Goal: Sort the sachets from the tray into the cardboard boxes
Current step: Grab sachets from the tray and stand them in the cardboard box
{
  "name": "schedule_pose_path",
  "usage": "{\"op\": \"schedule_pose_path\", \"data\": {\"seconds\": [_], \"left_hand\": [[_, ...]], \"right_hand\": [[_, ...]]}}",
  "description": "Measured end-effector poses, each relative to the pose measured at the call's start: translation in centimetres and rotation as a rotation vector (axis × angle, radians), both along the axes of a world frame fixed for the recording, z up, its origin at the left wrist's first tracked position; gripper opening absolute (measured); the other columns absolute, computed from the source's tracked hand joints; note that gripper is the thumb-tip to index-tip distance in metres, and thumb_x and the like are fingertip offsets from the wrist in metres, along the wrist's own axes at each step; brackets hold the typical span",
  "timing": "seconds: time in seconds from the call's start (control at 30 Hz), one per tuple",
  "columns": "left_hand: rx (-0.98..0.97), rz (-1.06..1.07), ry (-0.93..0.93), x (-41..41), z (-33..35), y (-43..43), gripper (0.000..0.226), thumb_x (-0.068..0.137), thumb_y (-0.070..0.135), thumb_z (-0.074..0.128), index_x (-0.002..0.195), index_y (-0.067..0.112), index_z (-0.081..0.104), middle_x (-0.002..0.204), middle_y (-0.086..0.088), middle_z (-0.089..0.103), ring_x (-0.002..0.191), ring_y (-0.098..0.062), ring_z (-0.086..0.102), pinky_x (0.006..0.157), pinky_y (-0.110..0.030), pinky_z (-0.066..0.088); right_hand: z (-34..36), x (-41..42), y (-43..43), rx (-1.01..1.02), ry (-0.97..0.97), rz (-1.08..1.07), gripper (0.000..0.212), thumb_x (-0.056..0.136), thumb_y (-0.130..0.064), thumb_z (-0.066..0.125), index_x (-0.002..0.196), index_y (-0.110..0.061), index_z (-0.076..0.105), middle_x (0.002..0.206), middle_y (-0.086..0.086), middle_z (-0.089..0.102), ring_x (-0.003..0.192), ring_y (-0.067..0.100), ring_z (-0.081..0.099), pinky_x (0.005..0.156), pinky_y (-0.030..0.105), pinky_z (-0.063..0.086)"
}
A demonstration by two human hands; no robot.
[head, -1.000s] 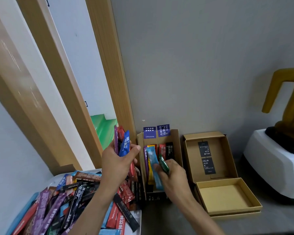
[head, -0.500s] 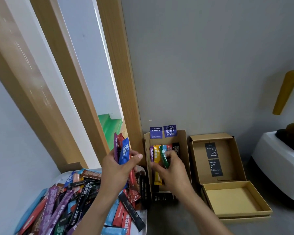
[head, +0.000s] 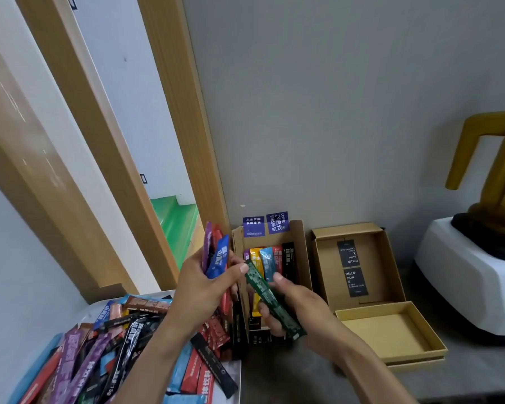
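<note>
Your right hand (head: 301,307) pinches a green sachet (head: 270,298), thumb on top and fingers curled under its near half. Its long axis runs on a slant: the near end points down and to the right, the far tip up and to the left, just beside the thumb of your left hand (head: 199,290). I cannot tell if they touch. The left hand grips a bundle of sachets (head: 217,258) upright, over the far right corner of the tray (head: 98,309). The green one hangs over the narrow box (head: 302,252) at the desk's back edge, above the row of sachets (head: 267,262) lying front to back. You would likely swing the far tip right to match them; the right hand is nearer.
</note>
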State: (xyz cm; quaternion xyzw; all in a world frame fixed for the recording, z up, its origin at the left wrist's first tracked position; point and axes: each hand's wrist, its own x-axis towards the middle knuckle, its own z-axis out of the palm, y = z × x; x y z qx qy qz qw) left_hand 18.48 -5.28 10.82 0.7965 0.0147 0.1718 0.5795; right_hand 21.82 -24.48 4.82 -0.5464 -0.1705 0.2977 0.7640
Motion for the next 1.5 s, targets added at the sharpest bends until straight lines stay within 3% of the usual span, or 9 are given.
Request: {"op": "schedule_pose_path", "data": {"seconds": [0.17,0.3,0.4,0.6,0.77,1.0,1.17,1.33,1.5], "left_hand": [[-0.029,0.179,-0.027,0.2,-0.5,0.3,0.015,0.086,0.026,0.08,0.096,0.016,0.074,0.078,-0.003,0.076,0.059,-0.017,0.07,0.058,-0.022,0.056],[-0.183,0.204,0.038,-0.1,-0.5,0.4,0.031,0.087,0.04,0.076,0.105,0.018,0.064,0.07,-0.013,0.072,0.06,-0.022,0.071,0.058,-0.028,0.058],[-0.273,0.18,0.084,-0.6,-0.8,-0.1,0.029,0.09,0.04,0.072,0.111,0.025,0.057,0.067,-0.006,0.072,0.059,-0.02,0.072,0.059,-0.03,0.059],[-0.26,0.183,0.099,-1.2,-1.8,-0.7,0.028,0.091,0.037,0.071,0.112,0.027,0.054,0.067,-0.003,0.072,0.06,-0.018,0.072,0.056,-0.026,0.058],[-0.351,0.186,0.159,-1.2,-2.3,-0.5,0.027,0.093,0.039,0.07,0.112,0.026,0.056,0.073,-0.01,0.075,0.069,-0.026,0.076,0.065,-0.036,0.06],[-0.516,0.169,0.171,-1.0,-1.8,-0.7,0.024,0.091,0.027,0.074,0.109,0.014,0.065,0.089,-0.017,0.077,0.08,-0.032,0.077,0.08,-0.048,0.062],[-0.314,0.158,0.116,-1.2,-1.1,-1.0,0.027,0.078,0.031,0.084,0.1,0.02,0.072,0.088,0.0,0.08,0.084,-0.019,0.078,0.081,-0.041,0.06],[-0.249,0.105,0.129,-1.1,-0.5,-1.1,0.032,0.077,0.034,0.082,0.102,0.016,0.073,0.088,0.001,0.08,0.082,-0.016,0.078,0.071,-0.028,0.059],[-0.215,0.165,0.079,-0.7,-0.5,-1.1,0.017,0.086,0.03,0.079,0.098,0.02,0.071,0.083,0.007,0.079,0.077,-0.012,0.077,0.06,-0.019,0.056]], "right_hand": [[-1.2,-0.4,1.8,-0.342,-0.296,-0.324,0.029,0.105,-0.019,0.056,0.128,-0.036,0.057,0.11,-0.008,0.07,0.101,0.006,0.071,0.08,0.019,0.057],[-1.4,-0.4,4.2,-0.795,-0.614,-0.677,0.024,0.099,-0.028,0.065,0.117,-0.035,0.05,0.11,-0.013,0.062,0.097,0.002,0.064,0.078,0.017,0.056],[-1.5,0.2,5.3,-1.147,-0.889,-0.683,0.041,0.1,-0.026,0.062,0.138,-0.02,0.05,0.132,0.002,0.061,0.12,0.017,0.058,0.096,0.029,0.055],[-1.1,1.0,5.9,-1.351,-0.797,-0.634,0.051,0.102,-0.017,0.059,0.149,-0.011,0.038,0.161,0.016,0.029,0.13,0.023,0.056,0.099,0.032,0.055],[-2.2,-0.1,5.4,-1.39,-0.86,-0.56,0.063,0.103,-0.01,0.057,0.158,-0.008,0.026,0.17,0.017,0.005,0.152,0.028,0.031,0.112,0.034,0.047],[-2.1,-0.1,3.2,-1.094,-0.819,-0.558,0.05,0.104,-0.018,0.057,0.152,-0.019,0.044,0.156,-0.001,0.046,0.138,0.015,0.051,0.113,0.03,0.047],[0.1,-2.3,1.8,-0.278,-0.299,-0.44,0.042,0.093,-0.054,0.056,0.109,-0.019,0.073,0.096,0.001,0.077,0.086,0.015,0.075,0.067,0.025,0.059],[1.0,-2.7,0.9,0.013,0.075,-0.099,0.041,0.094,-0.031,0.068,0.125,-0.004,0.061,0.11,0.022,0.076,0.096,0.03,0.075,0.073,0.031,0.057],[-0.2,-2.6,0.7,-0.004,0.075,-0.099,0.03,0.1,-0.025,0.062,0.122,-0.005,0.064,0.114,0.017,0.077,0.105,0.028,0.074,0.082,0.033,0.057]]}}
